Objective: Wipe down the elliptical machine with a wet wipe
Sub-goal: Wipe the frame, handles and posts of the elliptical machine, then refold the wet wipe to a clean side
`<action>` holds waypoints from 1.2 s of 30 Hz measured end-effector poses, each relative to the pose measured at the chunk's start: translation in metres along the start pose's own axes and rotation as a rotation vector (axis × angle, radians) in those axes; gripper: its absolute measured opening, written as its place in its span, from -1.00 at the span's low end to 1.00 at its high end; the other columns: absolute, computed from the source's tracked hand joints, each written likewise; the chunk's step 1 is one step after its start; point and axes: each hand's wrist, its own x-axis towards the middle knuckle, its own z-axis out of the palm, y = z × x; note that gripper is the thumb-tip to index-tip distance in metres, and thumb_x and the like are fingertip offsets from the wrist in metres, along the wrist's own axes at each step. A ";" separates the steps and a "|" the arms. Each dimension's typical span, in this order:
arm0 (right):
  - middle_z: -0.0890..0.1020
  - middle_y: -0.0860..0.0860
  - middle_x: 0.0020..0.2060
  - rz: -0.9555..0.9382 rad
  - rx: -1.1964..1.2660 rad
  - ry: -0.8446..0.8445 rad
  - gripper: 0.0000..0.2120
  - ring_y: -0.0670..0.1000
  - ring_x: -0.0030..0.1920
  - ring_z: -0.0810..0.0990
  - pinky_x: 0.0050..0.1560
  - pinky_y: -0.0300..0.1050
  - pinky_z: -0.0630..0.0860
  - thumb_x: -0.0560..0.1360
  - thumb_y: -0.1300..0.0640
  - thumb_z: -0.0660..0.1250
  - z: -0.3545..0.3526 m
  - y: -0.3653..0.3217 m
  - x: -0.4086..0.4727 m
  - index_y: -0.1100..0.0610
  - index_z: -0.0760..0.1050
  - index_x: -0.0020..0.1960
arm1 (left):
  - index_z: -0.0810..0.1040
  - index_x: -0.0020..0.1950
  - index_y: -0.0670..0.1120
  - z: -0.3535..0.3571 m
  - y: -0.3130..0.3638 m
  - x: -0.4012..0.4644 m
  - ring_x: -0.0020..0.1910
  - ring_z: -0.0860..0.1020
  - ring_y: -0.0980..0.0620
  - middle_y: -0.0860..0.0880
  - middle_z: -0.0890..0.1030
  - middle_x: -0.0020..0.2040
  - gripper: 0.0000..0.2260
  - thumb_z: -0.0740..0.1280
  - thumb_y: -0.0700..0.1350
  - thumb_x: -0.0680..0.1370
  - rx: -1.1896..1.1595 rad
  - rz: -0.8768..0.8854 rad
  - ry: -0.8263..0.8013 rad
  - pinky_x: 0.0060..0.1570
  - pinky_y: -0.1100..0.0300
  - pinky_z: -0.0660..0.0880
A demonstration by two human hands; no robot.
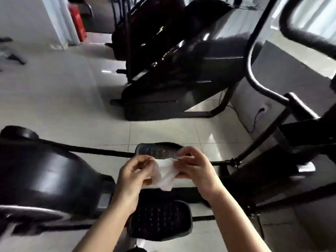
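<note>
Both hands, L (pixel 133 174) & R (pixel 192 167), pinch wet wipe (pixel 164 174) above elliptical pedals (pixel 160 220) (2nd machine (pixel 174 84) beyond).

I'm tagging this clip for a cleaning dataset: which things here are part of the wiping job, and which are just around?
Part of the job:
wet wipe, pinched between left hand and right hand
elliptical machine, with its near pedal and far pedal

Just around:
second machine
red object by the wall
power cord

No readable text, labels, brands or numbers anywhere; machine surfaces too blurred.
</note>
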 end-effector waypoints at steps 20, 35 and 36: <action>0.59 -0.18 -0.37 -0.093 -0.346 -0.879 -0.79 -0.18 -0.34 0.51 -0.27 -0.30 0.43 0.47 0.38 0.40 0.462 0.046 -0.009 0.06 0.58 -0.11 | 0.58 -0.02 -0.07 -0.420 0.072 -0.109 -0.29 0.59 0.24 0.10 0.63 -0.24 -0.79 0.51 -0.10 0.40 -0.074 0.040 0.527 -0.38 0.40 0.44; 0.58 -0.13 -0.29 -0.096 -0.552 -1.033 -0.87 -0.17 -0.29 0.56 -0.25 -0.27 0.48 0.48 0.19 0.42 0.727 0.056 0.001 0.02 0.58 0.00 | 0.55 0.06 0.16 -0.636 0.118 -0.124 -0.04 0.59 0.20 0.18 0.62 -0.01 -0.50 0.50 0.17 0.15 0.145 0.117 0.695 -0.09 0.34 0.50; 0.59 -0.13 -0.33 -0.108 -0.569 -1.068 -0.91 -0.19 -0.33 0.55 -0.28 -0.29 0.47 0.47 0.16 0.44 0.742 0.056 0.005 0.04 0.59 -0.05 | 0.56 0.01 0.15 -0.644 0.120 -0.120 -0.09 0.60 0.16 0.14 0.63 -0.05 -0.56 0.50 0.18 0.16 0.176 0.122 0.728 -0.14 0.33 0.51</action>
